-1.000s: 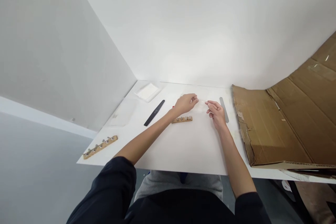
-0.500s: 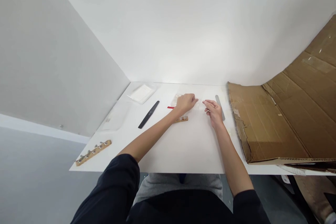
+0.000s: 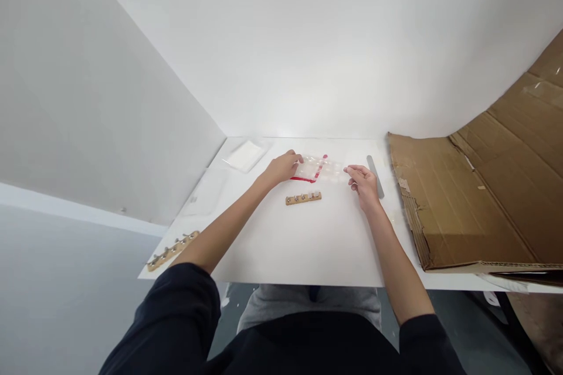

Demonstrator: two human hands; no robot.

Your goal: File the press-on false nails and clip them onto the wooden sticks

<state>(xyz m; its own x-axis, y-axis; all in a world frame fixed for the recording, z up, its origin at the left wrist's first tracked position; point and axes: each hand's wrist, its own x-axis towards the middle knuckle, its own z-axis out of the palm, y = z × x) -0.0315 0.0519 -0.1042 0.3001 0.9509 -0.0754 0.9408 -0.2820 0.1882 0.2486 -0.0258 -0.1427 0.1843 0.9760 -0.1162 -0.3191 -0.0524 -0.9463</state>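
My left hand (image 3: 284,167) has its fingers curled over the left end of a clear plastic sheet (image 3: 310,167) with red strips along its front and across it. To the right, my right hand (image 3: 363,181) is closed in a pinch beside the sheet's see-through right end. Whatever sits in that pinch is too small or too clear to make out. Just in front of the sheet lies a short wooden strip (image 3: 303,198) bearing a row of small metal posts. A grey nail file (image 3: 375,176) lies behind my right hand.
A longer wooden strip with metal posts (image 3: 169,253) lies at the table's front left. Clear packets, one with a white pad (image 3: 244,156), rest at the back left. An opened cardboard box (image 3: 466,211) covers the right side. White walls stand behind and left.
My left hand has drawn left, away from my right, uncovering the clear sheet and the short wooden strip. My left arm now hides the black nail file. The view has shifted slightly.
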